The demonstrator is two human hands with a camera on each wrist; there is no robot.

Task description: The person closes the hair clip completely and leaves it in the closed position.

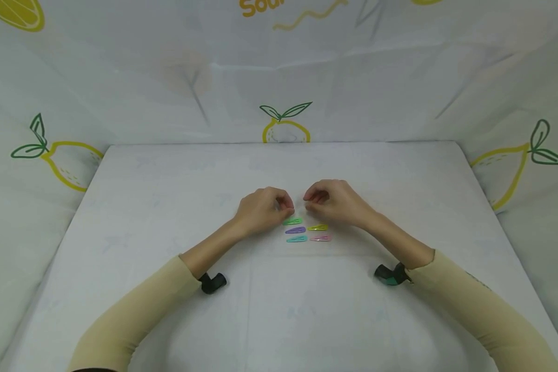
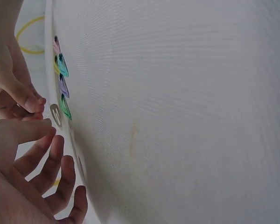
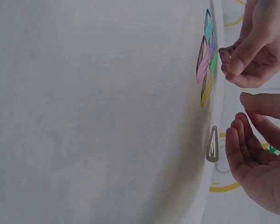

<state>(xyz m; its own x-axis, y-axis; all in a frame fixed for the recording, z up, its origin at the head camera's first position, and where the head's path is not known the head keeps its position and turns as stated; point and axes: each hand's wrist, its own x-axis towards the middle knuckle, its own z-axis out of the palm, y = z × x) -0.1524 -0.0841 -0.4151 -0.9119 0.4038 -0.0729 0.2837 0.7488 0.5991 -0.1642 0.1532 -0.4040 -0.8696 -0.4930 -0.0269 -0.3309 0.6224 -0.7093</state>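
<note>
My left hand (image 1: 264, 207) and right hand (image 1: 338, 202) face each other above the table, fingertips a short gap apart. Their fingers are loosely bent, and I see nothing held in either. Nearest the left fingertips is a green hair clip (image 1: 292, 221); purple (image 1: 295, 230) and turquoise (image 1: 296, 238) hair clips follow below it. A yellow hair clip (image 1: 318, 227) and a pink hair clip (image 1: 321, 238) lie alongside, below the right hand. A grey hair clip (image 3: 213, 144) shows near the right fingers in the right wrist view; whether it rests on the table I cannot tell.
A white cloth covers the table (image 1: 167, 170). Behind and at both sides hangs a white curtain (image 1: 144, 77) with lemon prints. Black devices (image 1: 214, 283) are worn at the wrists, below the sleeve cuffs.
</note>
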